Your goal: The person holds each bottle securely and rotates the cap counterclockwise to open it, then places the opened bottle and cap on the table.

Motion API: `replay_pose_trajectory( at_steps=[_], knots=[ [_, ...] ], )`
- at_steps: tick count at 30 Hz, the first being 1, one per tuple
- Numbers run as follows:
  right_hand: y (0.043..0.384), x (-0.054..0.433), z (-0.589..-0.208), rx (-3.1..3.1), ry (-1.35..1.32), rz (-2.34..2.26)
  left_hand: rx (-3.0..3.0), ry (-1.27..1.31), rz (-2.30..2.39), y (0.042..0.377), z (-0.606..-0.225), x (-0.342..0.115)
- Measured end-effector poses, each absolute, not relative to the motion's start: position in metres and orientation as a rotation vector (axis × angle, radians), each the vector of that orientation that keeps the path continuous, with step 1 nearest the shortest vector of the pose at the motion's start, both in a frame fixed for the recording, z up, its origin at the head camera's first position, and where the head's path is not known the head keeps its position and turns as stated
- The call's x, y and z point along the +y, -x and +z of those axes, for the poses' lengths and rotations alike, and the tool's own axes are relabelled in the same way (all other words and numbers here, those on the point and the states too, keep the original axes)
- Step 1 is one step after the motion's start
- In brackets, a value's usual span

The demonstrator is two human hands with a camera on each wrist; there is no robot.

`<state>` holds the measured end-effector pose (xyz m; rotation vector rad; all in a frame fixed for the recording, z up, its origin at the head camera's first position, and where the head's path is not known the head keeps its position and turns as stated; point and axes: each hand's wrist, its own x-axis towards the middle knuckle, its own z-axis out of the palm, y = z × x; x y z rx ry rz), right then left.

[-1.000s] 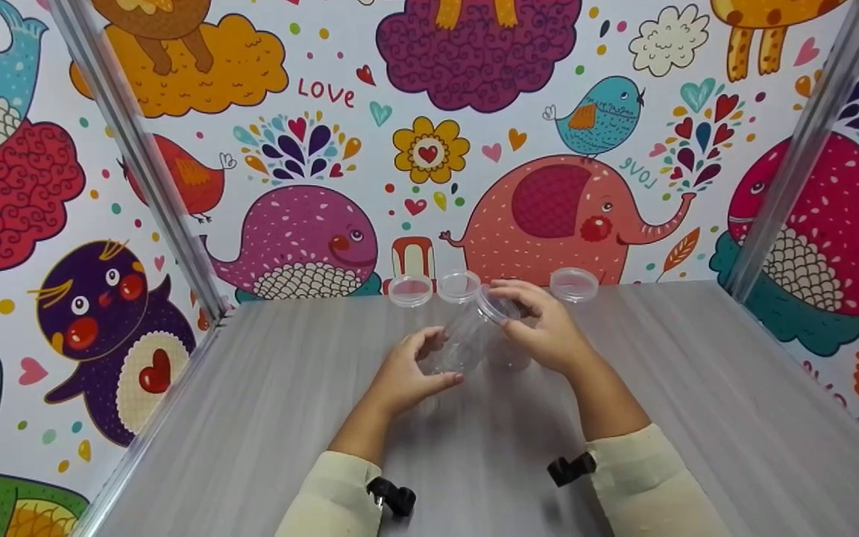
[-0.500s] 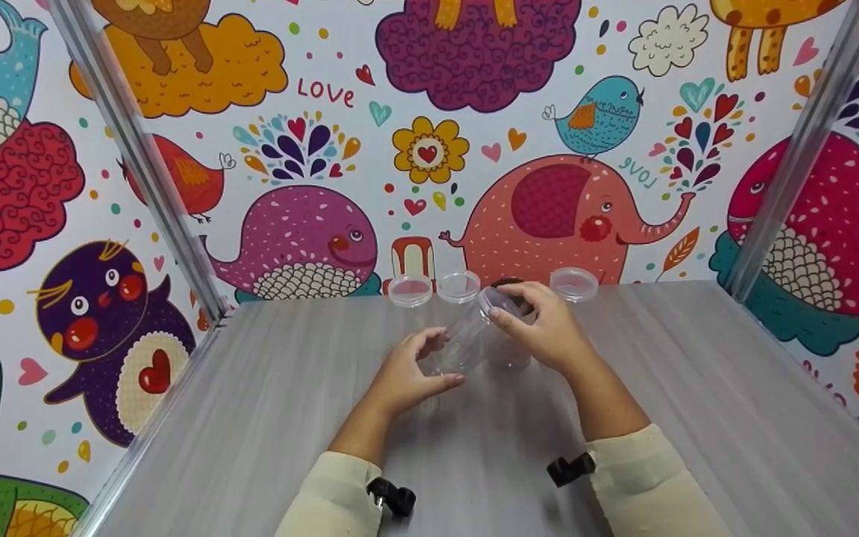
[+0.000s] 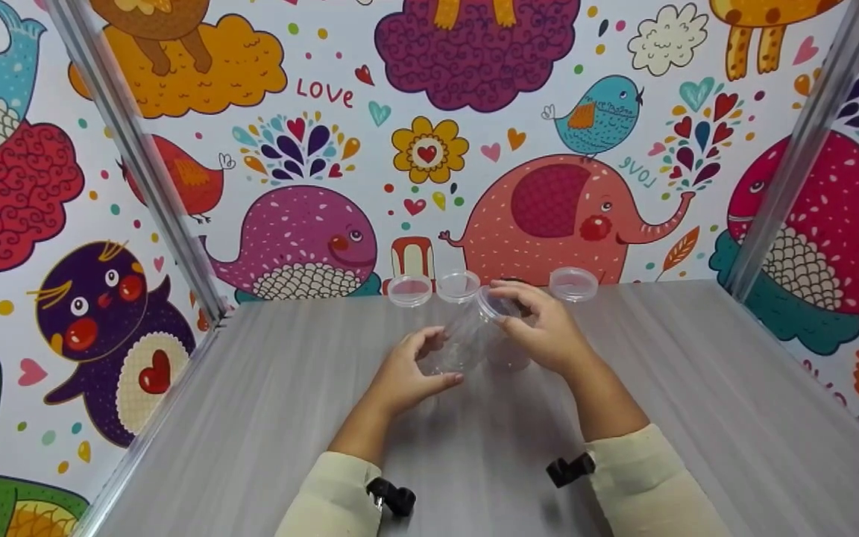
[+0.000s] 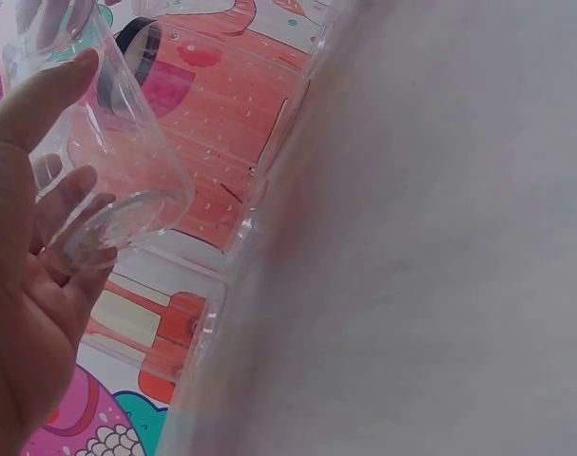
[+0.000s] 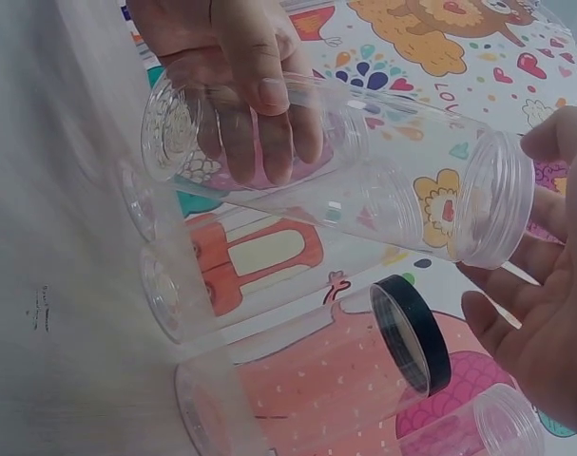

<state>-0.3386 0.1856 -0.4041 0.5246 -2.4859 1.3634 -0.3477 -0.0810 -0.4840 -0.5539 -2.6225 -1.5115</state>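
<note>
A clear plastic jar [image 3: 464, 337] is tilted between both hands, its mouth up to the right. Near its base, my left hand [image 3: 408, 377] grips the body, thumb on the near side and fingers seen through the plastic on the far side. My right hand [image 3: 549, 332] holds the ribbed rim, its thumb at one side and its fingers curled around the other. In the right wrist view the rim [image 5: 497, 199] looks bare and clear. Just behind stands another clear jar [image 5: 298, 380] with a black-edged lid [image 5: 412, 332], largely hidden by the right hand in the head view.
More clear jars stand toward the back of the grey table [image 3: 288, 418]: a left jar [image 3: 409, 291], a middle jar [image 3: 458, 286] and a right jar [image 3: 573, 284]. A cartoon-printed wall [image 3: 429, 209] rises behind, with metal posts [image 3: 139, 164] at the corners.
My right hand's fingers drew back around the rim, briefly baring the dark lid behind, then spread over the rim again. The left hand and the jar's tilt stay about the same.
</note>
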Motion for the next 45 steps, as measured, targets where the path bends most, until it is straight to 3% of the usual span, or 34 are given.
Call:
replay_pose_trajectory(
  at_steps=[12, 26, 45],
  knots=[
    [0.339, 0.186, -0.4058, -2.449, -0.584, 1.34, -2.624, 0.567, -1.509, 0.3479, -0.4845, -0.0818],
    [0.3429, 0.1833, -0.406, -2.563, -0.385, 1.216, -2.631, 0.567, -1.474, 0.3478, -0.4845, -0.0793],
    [0.3408, 0.1843, -0.4057, -2.438, -0.572, 1.355, -2.616, 0.566, -1.484, 0.3488, -0.4857, -0.0788]
  ],
)
